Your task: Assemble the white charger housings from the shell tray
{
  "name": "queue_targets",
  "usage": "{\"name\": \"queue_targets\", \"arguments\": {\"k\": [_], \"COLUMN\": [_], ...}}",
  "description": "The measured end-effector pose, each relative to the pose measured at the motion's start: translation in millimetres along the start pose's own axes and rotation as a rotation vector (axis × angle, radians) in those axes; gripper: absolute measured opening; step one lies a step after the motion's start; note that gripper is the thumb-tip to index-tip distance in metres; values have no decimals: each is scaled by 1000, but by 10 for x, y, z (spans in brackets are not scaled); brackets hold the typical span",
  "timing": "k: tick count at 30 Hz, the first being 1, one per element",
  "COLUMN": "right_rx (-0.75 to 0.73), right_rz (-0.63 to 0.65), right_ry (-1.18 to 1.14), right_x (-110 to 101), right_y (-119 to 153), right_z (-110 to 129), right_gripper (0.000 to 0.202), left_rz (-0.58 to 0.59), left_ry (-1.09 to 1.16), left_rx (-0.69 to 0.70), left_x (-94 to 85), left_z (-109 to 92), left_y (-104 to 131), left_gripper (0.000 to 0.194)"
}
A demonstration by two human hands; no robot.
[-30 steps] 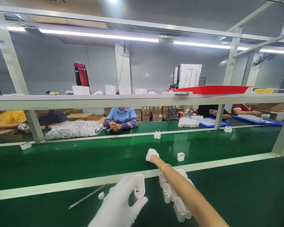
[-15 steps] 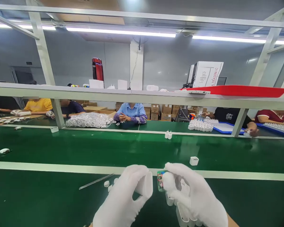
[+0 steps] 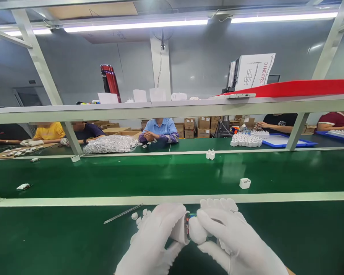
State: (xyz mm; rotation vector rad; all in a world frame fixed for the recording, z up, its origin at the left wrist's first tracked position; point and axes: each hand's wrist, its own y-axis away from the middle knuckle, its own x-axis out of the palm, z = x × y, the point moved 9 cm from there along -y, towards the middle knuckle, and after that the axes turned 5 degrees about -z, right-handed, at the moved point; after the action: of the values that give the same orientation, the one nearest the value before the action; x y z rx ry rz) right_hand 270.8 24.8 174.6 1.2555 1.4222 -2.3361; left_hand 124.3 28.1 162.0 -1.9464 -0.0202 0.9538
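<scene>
In the head view my left hand [image 3: 153,240], in a white glove, is closed around a white plastic housing [image 3: 180,232] whose open end faces right. Opposite it, my gloved right hand [image 3: 237,240] pinches a small green circuit board [image 3: 187,224] with coloured parts. The board's left edge is at the housing's mouth; how far inside it sits I cannot tell. Several white housings [image 3: 219,204] stand behind and under my right hand, partly hidden by it. Small white pieces [image 3: 135,216] lie beside my left hand, near a thin clear strip [image 3: 122,214].
A pale rail [image 3: 103,201] separates the near green surface from the belt [image 3: 149,179]. On the belt are a white housing [image 3: 245,183], two white plugs [image 3: 210,154] and a white part [image 3: 23,186]. People sit opposite, behind a shelf [image 3: 126,110] and a bag of white parts [image 3: 111,144].
My hands have come together, bringing the circuit board left to the housing's open end. The view has tilted down slightly. Items on the belt appear shifted right.
</scene>
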Motion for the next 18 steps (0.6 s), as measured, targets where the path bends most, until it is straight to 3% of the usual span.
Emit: {"name": "queue_targets", "arguments": {"k": [3, 7, 13, 18], "right_rx": [57, 23, 16, 115], "right_rz": [35, 90, 15, -33], "right_ry": [3, 50, 115, 178], "right_x": [22, 43, 20, 104], "right_y": [19, 7, 11, 118], "right_z": [-11, 64, 130, 73], "right_gripper": [20, 18, 18, 23], "left_rz": [-1, 17, -7, -13], "left_ry": [-34, -97, -93, 20], "left_rx": [-39, -65, -108, -53], "left_x": [22, 62, 38, 74], "left_z": [41, 82, 80, 15], "left_y": [43, 116, 132, 77], "left_gripper": [59, 65, 72, 73]}}
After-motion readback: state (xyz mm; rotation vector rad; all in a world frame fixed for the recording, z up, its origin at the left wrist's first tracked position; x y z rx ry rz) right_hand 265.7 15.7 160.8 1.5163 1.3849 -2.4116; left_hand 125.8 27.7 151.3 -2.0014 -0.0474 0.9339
